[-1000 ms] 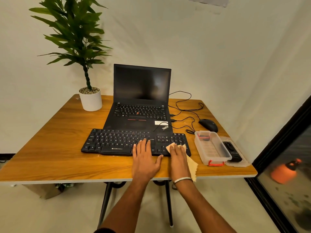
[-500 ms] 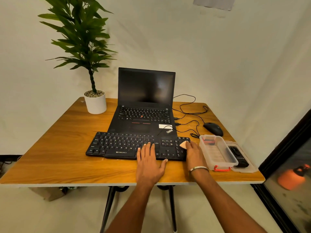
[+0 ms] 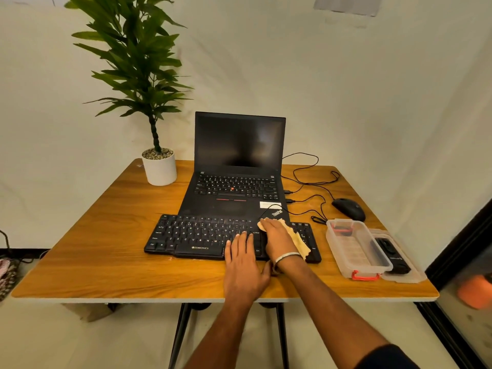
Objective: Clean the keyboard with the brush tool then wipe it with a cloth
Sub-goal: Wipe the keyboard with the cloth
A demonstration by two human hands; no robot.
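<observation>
A: We begin with the wooden table (image 3: 106,249), which fills most of the view. At about eleven o'clock on it we see a potted plant (image 3: 159,166) in a white pot.

B: Next in size we take the black ThinkPad laptop (image 3: 237,169), open at twelve o'clock, its screen dark. Just in front of it, and overlapping its near edge, we find the black Zebronics keyboard (image 3: 191,235), the thing being cleaned.

A: At three o'clock we make out a clear plastic box (image 3: 356,249) with a red latch, and touching its right side a shallow clear lid or tray (image 3: 410,275) that holds a black device (image 3: 394,254); we cannot tell what it is. Past the box, at about two o'clock, lies a black mouse (image 3: 348,209), with its cable (image 3: 306,171) looping toward the laptop.

B: Now the hands. Our left hand (image 3: 245,267) lies flat, palm down, fingers spread a little, its fingertips on the keyboard's near edge and its heel on the table; it grips nothing.

A: Our right hand (image 3: 279,241), with a pale bracelet (image 3: 287,255) at the wrist, presses flat on the tan cloth (image 3: 299,242) over the keyboard's right portion. The cloth shows at the fingertips and trails toward four o'clock from the hand.
</observation>
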